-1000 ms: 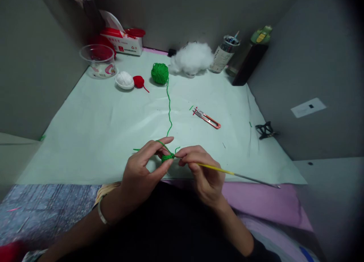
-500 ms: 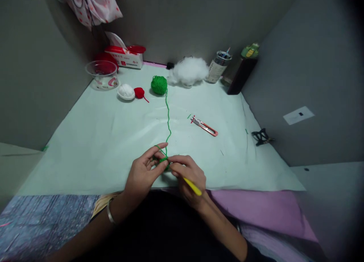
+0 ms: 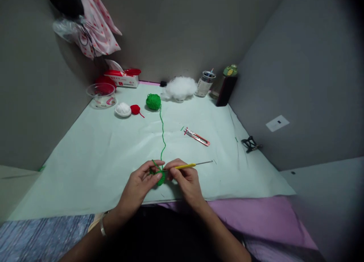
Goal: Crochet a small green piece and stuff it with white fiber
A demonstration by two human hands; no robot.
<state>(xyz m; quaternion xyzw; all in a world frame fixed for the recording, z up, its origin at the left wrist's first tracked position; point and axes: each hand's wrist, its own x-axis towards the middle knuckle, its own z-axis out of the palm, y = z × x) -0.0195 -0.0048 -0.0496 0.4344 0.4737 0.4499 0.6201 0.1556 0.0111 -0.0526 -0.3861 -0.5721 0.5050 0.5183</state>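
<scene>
A small green crochet piece [image 3: 161,178] is pinched between the thumb and fingers of my left hand [image 3: 139,182], with green yarn looped over the raised index finger. My right hand [image 3: 184,180] grips a crochet hook [image 3: 186,166] by its yellow handle. One metal end points right over the table; the other end meets the top of the crochet piece, where fingers partly hide it. From there a strand of yarn [image 3: 163,133] runs back to the green yarn ball [image 3: 153,102]. Thread snips [image 3: 196,137] lie beyond my right hand.
White stuffing [image 3: 180,88], a can of pens [image 3: 205,83] and a bottle [image 3: 226,85] stand along the back. At left are a clear tub [image 3: 101,97], a tissue box [image 3: 125,80], white yarn [image 3: 123,109] and red yarn [image 3: 135,109]. A black clip [image 3: 250,144] lies near the right wall.
The view has tilted up, so everything sits lower in the picture. The hook has swung from pointing down toward me to lying nearly level, its free end to the right. Both hands keep their hold.
</scene>
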